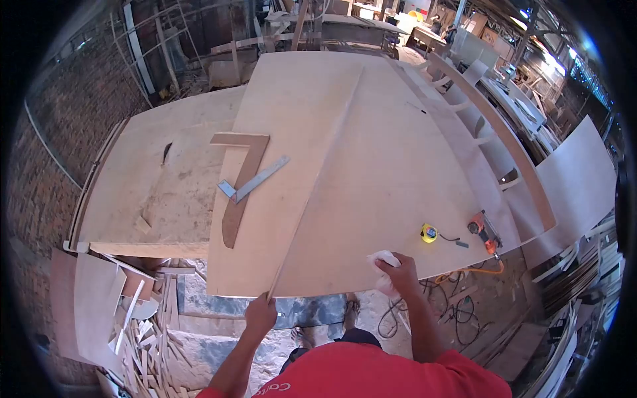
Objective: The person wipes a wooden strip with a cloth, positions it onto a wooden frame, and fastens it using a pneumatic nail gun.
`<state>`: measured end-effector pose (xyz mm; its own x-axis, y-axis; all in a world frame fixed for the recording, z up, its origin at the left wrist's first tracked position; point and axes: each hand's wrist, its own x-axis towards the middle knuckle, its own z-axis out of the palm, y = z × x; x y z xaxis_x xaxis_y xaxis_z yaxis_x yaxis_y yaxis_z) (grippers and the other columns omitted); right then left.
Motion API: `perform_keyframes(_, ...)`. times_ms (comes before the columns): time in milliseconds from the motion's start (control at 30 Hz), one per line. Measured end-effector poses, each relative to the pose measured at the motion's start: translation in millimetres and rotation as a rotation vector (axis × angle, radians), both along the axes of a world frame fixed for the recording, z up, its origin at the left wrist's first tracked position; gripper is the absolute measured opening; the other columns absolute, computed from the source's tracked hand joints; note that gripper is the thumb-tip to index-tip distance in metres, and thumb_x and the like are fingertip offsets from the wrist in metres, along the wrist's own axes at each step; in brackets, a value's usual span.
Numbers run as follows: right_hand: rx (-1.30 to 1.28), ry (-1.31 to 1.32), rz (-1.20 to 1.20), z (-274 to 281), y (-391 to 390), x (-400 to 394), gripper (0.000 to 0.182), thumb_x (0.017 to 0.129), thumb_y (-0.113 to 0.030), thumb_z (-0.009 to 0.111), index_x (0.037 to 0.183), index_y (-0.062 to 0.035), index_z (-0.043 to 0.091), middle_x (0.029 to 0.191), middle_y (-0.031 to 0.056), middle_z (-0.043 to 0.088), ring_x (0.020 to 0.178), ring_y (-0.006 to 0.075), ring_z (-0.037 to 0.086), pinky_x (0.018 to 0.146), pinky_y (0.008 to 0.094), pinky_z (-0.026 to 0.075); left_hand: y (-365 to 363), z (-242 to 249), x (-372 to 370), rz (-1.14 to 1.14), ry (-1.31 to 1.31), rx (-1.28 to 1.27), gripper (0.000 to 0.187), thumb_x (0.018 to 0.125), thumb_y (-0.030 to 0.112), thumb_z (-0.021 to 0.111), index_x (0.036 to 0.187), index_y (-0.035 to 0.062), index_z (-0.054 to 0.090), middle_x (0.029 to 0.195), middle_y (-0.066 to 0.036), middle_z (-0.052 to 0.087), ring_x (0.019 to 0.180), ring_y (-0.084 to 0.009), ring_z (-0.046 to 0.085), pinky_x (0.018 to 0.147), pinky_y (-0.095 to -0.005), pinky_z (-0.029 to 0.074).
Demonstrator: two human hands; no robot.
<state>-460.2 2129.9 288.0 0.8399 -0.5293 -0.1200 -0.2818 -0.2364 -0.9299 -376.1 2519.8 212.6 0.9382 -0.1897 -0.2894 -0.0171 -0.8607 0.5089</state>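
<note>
My left hand (261, 314) is closed on the near end of a long thin wooden strip (310, 194), which runs away from me across the large plywood sheet (398, 172). At the sheet's near edge, my right hand (399, 270) grips a crumpled white cloth or bag (383, 260). Left of the strip, a metal square (262, 178) lies across a brown 7-shaped wooden piece (251, 159). A yellow tape measure (428, 233) rests to the right, beside an orange and black power tool (485, 233). A small dark object (462, 244) sits between them.
A second, stained board (159, 179) adjoins on the left. Wood offcuts (149, 351) lie on the floor at lower left. An orange hose (488, 270) and dark cables (458, 312) trail down at right. A curved wooden rail (497, 126) stands along the right side.
</note>
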Motion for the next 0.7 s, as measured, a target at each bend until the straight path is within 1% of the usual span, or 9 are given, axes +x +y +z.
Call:
perform_keyframes(67,-0.026,-0.008,-0.008,-10.3,-9.4,-2.2,0.035,0.086,-0.023,0.084,0.110,0.0011,0.077,0.090,0.0096,0.078,0.082,0.0150,0.070,0.076,0.0333,0.056,-12.7,-16.4,17.2,-0.061,-0.060,-0.072,0.032,0.097,0.026,0.060,0.123,0.0102,0.069,0.109,-0.027,0.070,0.101,-0.0468,0.069,0.087,-0.0564,0.055)
perform_keyframes(133,-0.026,0.042,-0.051,-0.7,-9.3,-6.9,0.036,0.086,-0.025,0.085,0.111,-0.0001,0.077,0.086,0.0071,0.076,0.080,0.0130,0.068,0.074,0.0316,0.055,-35.5,-19.4,23.8,-0.037,-0.188,-0.017,0.033,0.093,0.023,0.063,0.122,0.0107,0.070,0.116,-0.027,0.063,0.104,-0.0479,0.065,0.087,-0.0573,0.054)
perform_keyframes(167,0.009,0.107,-0.087,10.3,-5.2,-4.7,0.036,0.086,-0.026,0.085,0.111,-0.0010,0.077,0.083,0.0052,0.074,0.079,0.0118,0.067,0.073,0.0305,0.055,-41.3,-29.2,30.7,-0.095,-0.284,-0.045,0.035,0.089,0.021,0.066,0.122,0.0120,0.071,0.118,-0.025,0.056,0.104,-0.0464,0.063,0.087,-0.0557,0.055)
perform_keyframes(200,0.048,0.105,-0.099,5.9,-8.5,-4.4,0.035,0.087,-0.026,0.085,0.111,-0.0009,0.077,0.083,0.0036,0.073,0.078,0.0109,0.065,0.072,0.0294,0.054,-54.7,-5.0,32.0,-0.097,-0.245,0.017,0.036,0.087,0.022,0.068,0.121,0.0133,0.073,0.115,-0.024,0.057,0.104,-0.0433,0.063,0.086,-0.0523,0.056)
perform_keyframes(233,0.086,0.099,-0.109,-0.4,-11.9,-4.6,0.034,0.088,-0.025,0.084,0.111,-0.0008,0.077,0.083,0.0020,0.072,0.077,0.0100,0.064,0.072,0.0282,0.053,-60.9,-21.1,32.3,-0.094,-0.347,0.043,0.033,0.088,0.025,0.069,0.119,0.0147,0.074,0.115,-0.022,0.059,0.105,-0.0401,0.064,0.086,-0.0499,0.056)
perform_keyframes(267,0.101,0.145,-0.090,-1.6,-9.4,-3.9,0.034,0.088,-0.025,0.084,0.111,-0.0008,0.077,0.083,0.0020,0.072,0.077,0.0100,0.064,0.072,0.0282,0.053,-66.1,-22.1,31.1,-0.077,-0.260,0.043,0.033,0.088,0.025,0.070,0.119,0.0145,0.074,0.113,-0.020,0.061,0.106,-0.0387,0.065,0.086,-0.0501,0.056)
perform_keyframes(333,0.108,0.000,-0.079,9.1,-5.3,1.8,0.032,0.090,-0.022,0.082,0.109,0.0014,0.076,0.088,0.0022,0.072,0.077,0.0102,0.063,0.071,0.0279,0.052,-69.8,-23.3,25.9,-0.043,-0.155,0.049,0.032,0.088,0.026,0.070,0.118,0.0143,0.075,0.112,-0.018,0.062,0.106,-0.0374,0.066,0.086,-0.0503,0.056)
perform_keyframes(433,0.107,0.038,-0.046,12.4,-4.0,7.9,0.031,0.090,-0.020,0.081,0.109,0.0031,0.076,0.093,0.0037,0.073,0.080,0.0108,0.064,0.072,0.0283,0.052,-63.3,-23.2,11.5,-0.045,-0.109,0.026,0.030,0.089,0.025,0.070,0.116,0.0133,0.075,0.109,-0.014,0.065,0.104,-0.0357,0.068,0.085,-0.0508,0.056)
perform_keyframes(700,0.082,0.104,0.068,19.0,14.7,74.9,0.039,0.085,-0.024,0.084,0.111,0.0043,0.075,0.091,0.0049,0.072,0.080,0.0121,0.063,0.072,0.0306,0.051,1.0,-1.5,-58.1,0.056,-0.041,-0.038,0.027,0.087,0.024,0.072,0.112,0.0136,0.076,0.104,-0.012,0.068,0.095,-0.0351,0.070,0.079,-0.0495,0.057)
